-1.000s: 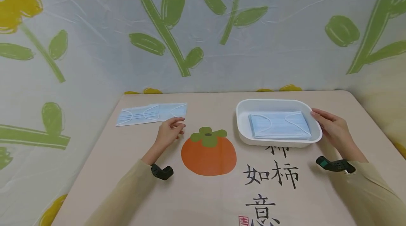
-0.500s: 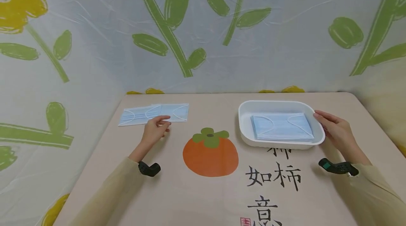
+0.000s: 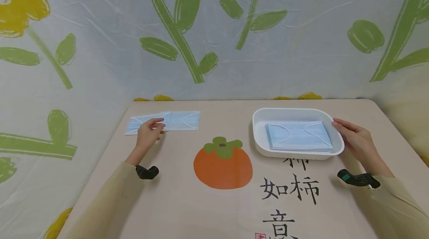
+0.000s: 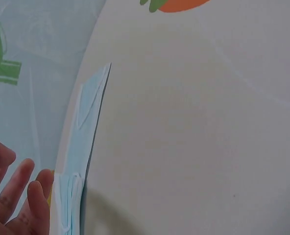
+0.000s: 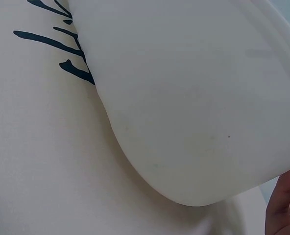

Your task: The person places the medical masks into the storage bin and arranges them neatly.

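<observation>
Two light blue face masks lie overlapping at the far left of the table; the plain-faced mask (image 3: 186, 120) is to the right of the pleated mask (image 3: 132, 124). Over the pleated one hovers my left hand (image 3: 149, 134), its fingers loosely bent and holding nothing. The left wrist view shows those fingers (image 4: 25, 196) apart beside the masks. A white plastic tray (image 3: 259, 146) stands at the right with a stack of blue masks (image 3: 298, 134) in it. At its right end my right hand (image 3: 356, 140) grips the rim between thumb and fingers.
The beige table mat (image 3: 214, 213) bears a printed orange persimmon (image 3: 222, 168) and black characters (image 3: 289, 190). Behind the table hangs a pale flowered cloth (image 3: 268, 64). Each wrist wears a black strapped device (image 3: 147, 172).
My left hand has moved left, from beside the plain mask to over the pleated one. The right hand stays at the tray's rim. The view has shifted slightly.
</observation>
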A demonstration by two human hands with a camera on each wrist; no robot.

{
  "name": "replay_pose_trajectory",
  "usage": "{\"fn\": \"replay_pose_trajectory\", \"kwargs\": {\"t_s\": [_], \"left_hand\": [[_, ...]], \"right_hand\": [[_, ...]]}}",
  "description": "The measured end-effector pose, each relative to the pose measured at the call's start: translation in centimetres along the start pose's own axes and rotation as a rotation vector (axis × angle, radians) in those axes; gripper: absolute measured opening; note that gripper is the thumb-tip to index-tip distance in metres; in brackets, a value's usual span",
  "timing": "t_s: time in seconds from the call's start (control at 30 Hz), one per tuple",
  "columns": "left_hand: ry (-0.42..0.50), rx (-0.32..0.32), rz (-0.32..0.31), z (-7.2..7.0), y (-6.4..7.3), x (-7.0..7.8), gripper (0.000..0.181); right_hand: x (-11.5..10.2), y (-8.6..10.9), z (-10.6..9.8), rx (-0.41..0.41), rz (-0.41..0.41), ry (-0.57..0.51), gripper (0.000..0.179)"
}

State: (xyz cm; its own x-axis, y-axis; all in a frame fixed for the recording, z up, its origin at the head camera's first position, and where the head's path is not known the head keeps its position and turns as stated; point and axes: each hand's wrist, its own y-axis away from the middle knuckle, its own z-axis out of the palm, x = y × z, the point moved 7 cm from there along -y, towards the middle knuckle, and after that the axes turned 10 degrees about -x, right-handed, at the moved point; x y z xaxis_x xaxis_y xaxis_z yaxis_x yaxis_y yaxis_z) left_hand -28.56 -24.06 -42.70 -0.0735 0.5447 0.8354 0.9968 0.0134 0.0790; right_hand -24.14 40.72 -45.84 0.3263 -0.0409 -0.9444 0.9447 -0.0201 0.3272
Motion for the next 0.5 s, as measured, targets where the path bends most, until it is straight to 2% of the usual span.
{"fn": "replay_pose_trajectory", "kwargs": {"t_s": [0.27,0.5], "left_hand": [[-0.012,-0.001,-0.037,-2.1,-0.6,-1.7,0.036],[-0.043,0.0,-0.069,-4.1,-0.9,-2.7,0.039]], "right_hand": [[0.1,0.0,-0.1,-0.013,-0.016,-0.008,0.022],[0.2,0.2,-0.3,0.011,-0.002,-0.005,0.027]]}}
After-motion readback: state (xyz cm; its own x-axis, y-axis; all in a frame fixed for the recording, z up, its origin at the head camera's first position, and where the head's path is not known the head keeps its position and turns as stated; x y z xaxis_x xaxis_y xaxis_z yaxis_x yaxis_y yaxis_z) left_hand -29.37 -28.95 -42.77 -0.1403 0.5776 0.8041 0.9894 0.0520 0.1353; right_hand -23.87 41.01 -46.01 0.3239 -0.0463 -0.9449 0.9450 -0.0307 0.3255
